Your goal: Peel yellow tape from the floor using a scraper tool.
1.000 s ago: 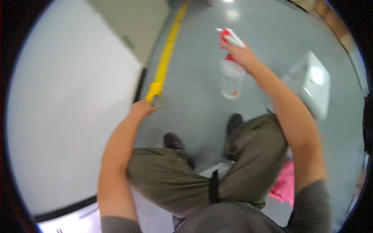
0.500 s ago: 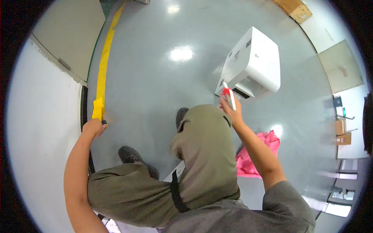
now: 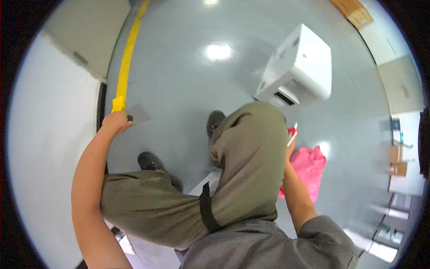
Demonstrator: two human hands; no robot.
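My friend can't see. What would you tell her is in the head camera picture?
A person crouches on a shiny grey floor, seen from above. Their left hand holds a scraper beside a strip of yellow tape, and their right hand, mostly hidden behind a knee, holds a spray bottle with a red top. A white box-shaped machine and a pink bag sit nearby.
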